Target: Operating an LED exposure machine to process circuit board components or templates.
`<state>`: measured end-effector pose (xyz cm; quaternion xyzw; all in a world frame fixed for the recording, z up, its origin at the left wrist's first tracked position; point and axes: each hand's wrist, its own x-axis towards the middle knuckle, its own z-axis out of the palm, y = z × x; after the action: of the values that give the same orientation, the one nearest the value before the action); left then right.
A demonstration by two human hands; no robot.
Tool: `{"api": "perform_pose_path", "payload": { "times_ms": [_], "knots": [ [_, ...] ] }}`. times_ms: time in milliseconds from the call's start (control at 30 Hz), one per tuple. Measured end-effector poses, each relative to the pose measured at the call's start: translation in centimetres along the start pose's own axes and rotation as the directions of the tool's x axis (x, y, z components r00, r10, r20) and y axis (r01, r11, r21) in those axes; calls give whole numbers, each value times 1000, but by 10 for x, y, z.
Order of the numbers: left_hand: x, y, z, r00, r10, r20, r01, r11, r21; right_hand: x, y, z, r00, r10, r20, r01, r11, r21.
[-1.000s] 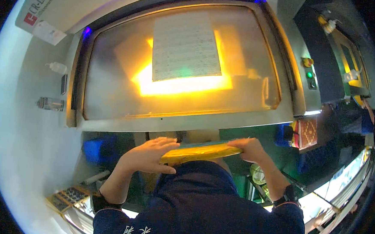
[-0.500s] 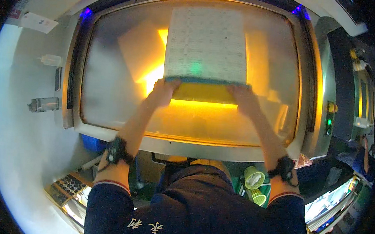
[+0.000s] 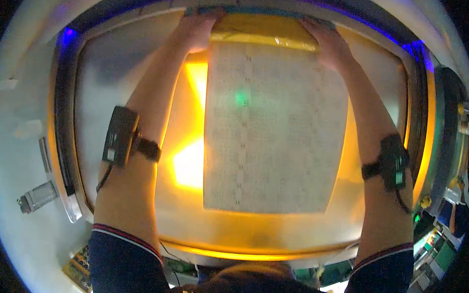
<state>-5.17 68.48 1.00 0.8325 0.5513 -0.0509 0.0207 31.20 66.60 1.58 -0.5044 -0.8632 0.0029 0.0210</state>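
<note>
A wide yellow bar with a blue edge (image 3: 265, 31), shaped like a squeegee, lies across the far end of the pale, patterned panel (image 3: 273, 127). My left hand (image 3: 201, 30) grips its left end and my right hand (image 3: 329, 42) grips its right end, both arms stretched out. Most of the fingers are curled behind the bar and hidden. The panel lies flat on the clear, yellow-lit surface (image 3: 251, 228) of a framed table, and a small green light spot falls on it.
Bright yellow light shows left of the panel. Dark side rails (image 3: 65, 109) flank the table. A clear bottle (image 3: 39, 196) rests on the white ledge at left. Boxed devices are strapped to my left forearm (image 3: 121, 136) and right forearm (image 3: 394, 161). Another person's arm shows at far right.
Both hands and the bar have moved away from me, from the panel's near end to its far end. My view has come closer over the table.
</note>
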Motion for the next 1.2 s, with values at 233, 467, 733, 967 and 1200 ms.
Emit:
{"api": "perform_pose_path", "payload": {
  "times_ms": [233, 467, 733, 967, 1200],
  "knots": [
    [-148, 63, 22, 1000, -3, 24, 3, 1000, 10, -123, -67, 30, 1000, 11, -22, -9, 997, 73],
    [-455, 225, 36, 964, 77, 253, 61, 866, -496, -437, -176, -79, 802, -250, 543, 193, 968, 161],
    [-519, 273, -1, 934, 144, 328, -82, 978, -193, -515, -207, -98, 908, -165, 386, 28, 942, 335],
    [-525, 348, -42, 875, 162, 456, -113, 985, -132, -579, -190, -87, 961, -97, 258, 26, 964, 264],
    [-354, 226, 16, 961, 42, 273, -89, 983, 160, -382, -129, -54, 984, -39, 171, 10, 986, 165]
  ]
}}
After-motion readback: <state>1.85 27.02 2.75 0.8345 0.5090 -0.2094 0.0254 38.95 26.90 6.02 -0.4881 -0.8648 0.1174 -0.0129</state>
